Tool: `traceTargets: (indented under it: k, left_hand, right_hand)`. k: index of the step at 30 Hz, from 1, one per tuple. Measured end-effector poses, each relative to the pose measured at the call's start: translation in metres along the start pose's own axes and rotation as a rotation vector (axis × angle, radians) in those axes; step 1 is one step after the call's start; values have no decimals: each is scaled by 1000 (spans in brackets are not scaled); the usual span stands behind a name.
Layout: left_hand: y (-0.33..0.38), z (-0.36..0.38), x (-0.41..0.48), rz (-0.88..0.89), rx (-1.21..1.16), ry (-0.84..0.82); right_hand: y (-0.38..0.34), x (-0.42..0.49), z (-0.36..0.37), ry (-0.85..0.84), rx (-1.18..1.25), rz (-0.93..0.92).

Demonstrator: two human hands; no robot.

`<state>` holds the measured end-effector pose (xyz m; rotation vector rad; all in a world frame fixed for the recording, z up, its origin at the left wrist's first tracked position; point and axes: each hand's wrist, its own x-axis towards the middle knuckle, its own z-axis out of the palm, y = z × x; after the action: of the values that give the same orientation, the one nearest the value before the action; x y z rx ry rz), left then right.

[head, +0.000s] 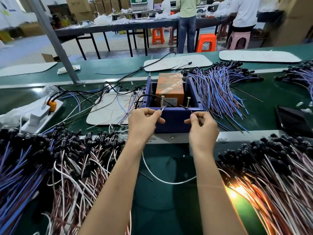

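While left hand (144, 123) pinches one wire end (162, 109) onto left screw (163, 101), right hand (203, 127) pinches the other onto right screw (188, 103), apparently testing continuity.

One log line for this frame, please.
left hand pinches white wire end at left screw | right hand pinches thin lead by right screw | both screws upright on blue box | orange block inside

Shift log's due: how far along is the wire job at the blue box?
Done: unclear; heaps of black-capped wires lie both sides. In hand: left hand and right hand each pinch a thin wire end at the two upright metal screws on the blue plastic box. Left: cannot tell which heap is finished.
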<state>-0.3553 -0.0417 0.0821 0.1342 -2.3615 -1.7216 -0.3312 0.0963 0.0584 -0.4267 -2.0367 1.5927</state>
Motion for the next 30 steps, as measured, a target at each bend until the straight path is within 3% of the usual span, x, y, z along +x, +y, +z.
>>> traceTargets:
  k: [11,16,19,22,27,30]
  left_hand:
    - [3,-2,-2,-11,15,-21]
    - [48,-16,-28,175,-102,-12]
    - [82,-27,-61,286,-213,-102]
    - [110,-44,-98,389,-182,-198]
    - [136,-64,-156,648,-127,-276]
    - [120,-39,-202,652,-82,-485]
  right_hand:
    - [-2,1,0,-16,-31,40]
    - [-19,-2,-9,-74,9,25]
    - [-45,-3,-31,-97,-15,-66]
    - [-72,-11,-62,-122,-13,-159]
    - [-128,-16,-109,-181,224,-177]
    - [-153,-11,-138,-409,350,-154]
